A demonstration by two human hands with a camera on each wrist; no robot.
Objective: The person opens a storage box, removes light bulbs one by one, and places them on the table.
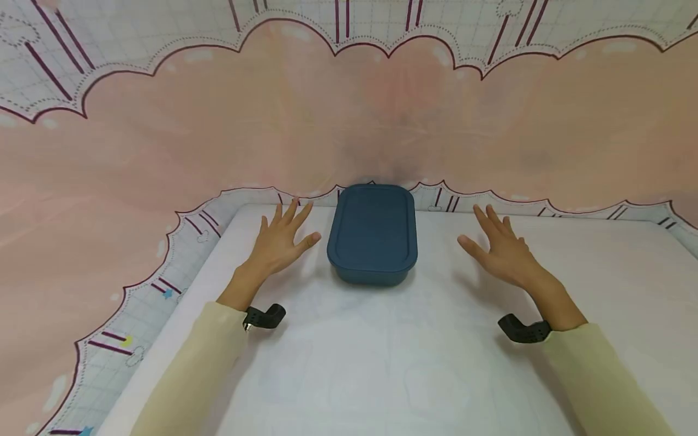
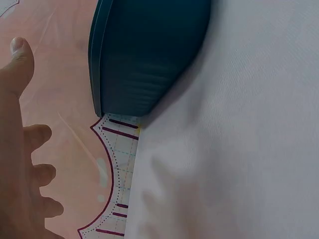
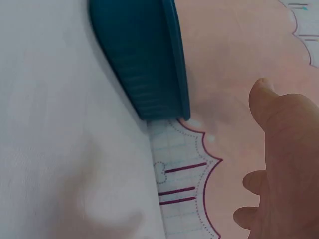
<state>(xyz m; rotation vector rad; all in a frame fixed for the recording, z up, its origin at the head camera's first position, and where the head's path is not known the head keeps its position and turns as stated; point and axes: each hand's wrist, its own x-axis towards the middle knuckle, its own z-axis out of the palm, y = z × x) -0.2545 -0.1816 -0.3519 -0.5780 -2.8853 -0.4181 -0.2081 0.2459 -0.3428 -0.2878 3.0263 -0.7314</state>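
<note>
A blue rectangular box with rounded corners point(image 1: 373, 233) stands on the white table near its far edge, topped by a flat lid of the same blue. To its left, my left hand point(image 1: 279, 242) hovers with fingers spread and holds nothing. On the other side, my right hand point(image 1: 504, 254) is also held apart from the box, fingers extended and thumb pointing toward it. Both wrist views show the box's side wall point(image 2: 149, 55) point(image 3: 137, 59), with the hand's thumb and some fingertips along the outer edge of each picture.
The white table point(image 1: 382, 363) carries shadows of both arms. Behind it and along its left side hangs a pink cloth point(image 1: 382, 121) with a scalloped, striped border. Each wrist wears a black band point(image 1: 265, 317) point(image 1: 525, 329) below a pale yellow sleeve.
</note>
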